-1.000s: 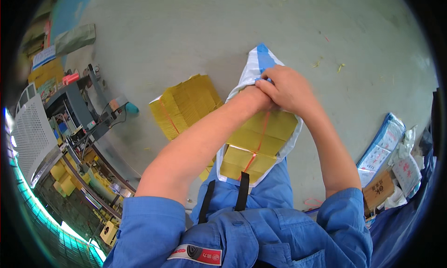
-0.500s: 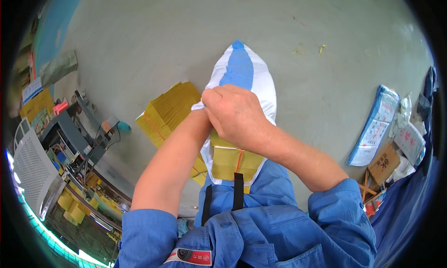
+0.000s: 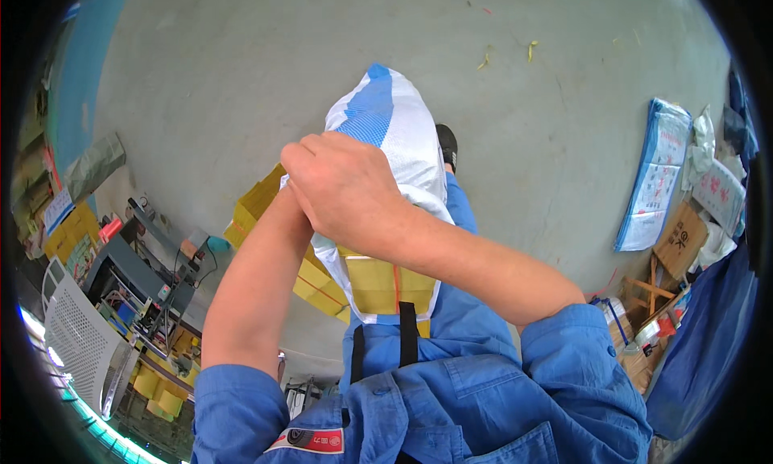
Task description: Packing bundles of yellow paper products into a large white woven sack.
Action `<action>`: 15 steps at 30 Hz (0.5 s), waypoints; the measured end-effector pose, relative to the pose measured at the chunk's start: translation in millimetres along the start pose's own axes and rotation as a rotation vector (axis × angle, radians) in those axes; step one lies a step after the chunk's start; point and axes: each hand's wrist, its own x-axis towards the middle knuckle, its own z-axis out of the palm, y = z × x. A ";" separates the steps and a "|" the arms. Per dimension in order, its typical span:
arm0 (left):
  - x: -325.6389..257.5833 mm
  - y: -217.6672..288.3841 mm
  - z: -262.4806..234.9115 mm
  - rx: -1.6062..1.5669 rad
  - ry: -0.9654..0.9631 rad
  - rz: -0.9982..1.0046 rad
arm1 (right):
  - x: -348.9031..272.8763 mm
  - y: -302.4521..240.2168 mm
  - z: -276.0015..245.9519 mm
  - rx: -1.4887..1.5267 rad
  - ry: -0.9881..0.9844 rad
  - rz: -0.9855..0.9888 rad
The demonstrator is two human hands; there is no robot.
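Observation:
A white woven sack (image 3: 412,134) with a broad blue stripe lies in front of me, its open end toward my body. Inside its mouth shows a yellow paper bundle (image 3: 378,289) with an orange band. My right hand (image 3: 342,178) is closed on the sack's left edge, knuckles up. Beneath it, my left hand (image 3: 295,206) is at the same edge, mostly covered, so its fingers are hidden. More yellow paper stacks (image 3: 256,200) stand left of the sack, partly behind my left forearm.
On the left stands a dark grey machine (image 3: 129,267) beside a perforated metal panel (image 3: 76,327). Folded white-and-blue sacks (image 3: 654,178) lie at the right, near a cardboard piece (image 3: 680,237) and a blue sheet (image 3: 713,327). Yellow scraps (image 3: 531,51) dot the grey floor. A dark shoe (image 3: 448,146) shows beside the sack.
Both hands and the sack have shifted left in view, and the right hand lies further over the left. The view has turned, and a shoe now shows right of the sack.

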 end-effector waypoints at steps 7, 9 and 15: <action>-0.5 7.9 5.1 0.036 0.058 -0.005 | 1.5 4.3 6.6 0.071 0.046 -0.034; -1.7 9.9 6.4 0.046 0.076 -0.006 | 3.1 6.0 3.7 0.097 0.036 -0.035; -7.1 16.3 14.5 0.061 0.134 -0.008 | 5.7 10.6 3.3 0.114 0.045 -0.014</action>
